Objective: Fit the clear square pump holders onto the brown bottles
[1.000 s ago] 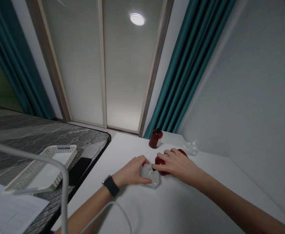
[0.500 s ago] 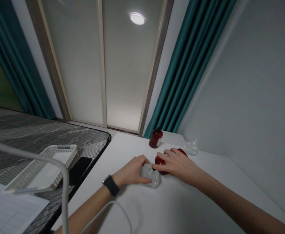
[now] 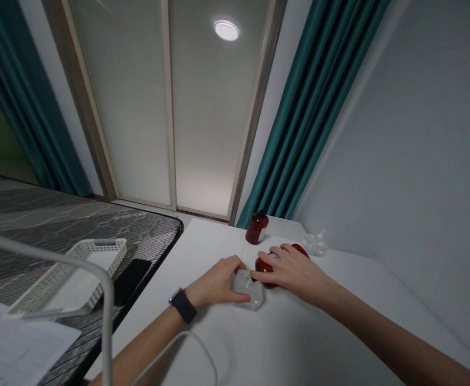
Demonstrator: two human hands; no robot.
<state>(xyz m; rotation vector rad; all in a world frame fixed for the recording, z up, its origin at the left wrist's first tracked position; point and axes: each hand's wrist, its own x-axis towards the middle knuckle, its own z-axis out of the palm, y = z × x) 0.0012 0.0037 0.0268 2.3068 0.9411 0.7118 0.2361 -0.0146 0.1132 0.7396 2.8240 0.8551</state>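
My left hand [image 3: 221,281], with a dark watch on its wrist, curls thumb and fingers around the left side of a clear, glassy dish [image 3: 253,296] on the white table. Its exact kind and contents are hard to make out. My right hand [image 3: 289,268] is wrapped over a reddish-brown bottle [image 3: 264,266] tipped on its side, its dark neck end pointing at the dish. Much of that bottle is hidden under the fingers. A second reddish-brown bottle [image 3: 256,229] with a dark cap and a pale label stands upright behind them.
Crumpled clear plastic [image 3: 316,244] lies near the wall. On the grey surface at left are a white basket [image 3: 98,244], a black flat object [image 3: 132,280] and printed paper [image 3: 26,343]. A white cable [image 3: 108,321] crosses the left foreground. The table [image 3: 299,343] meets the wall at right.
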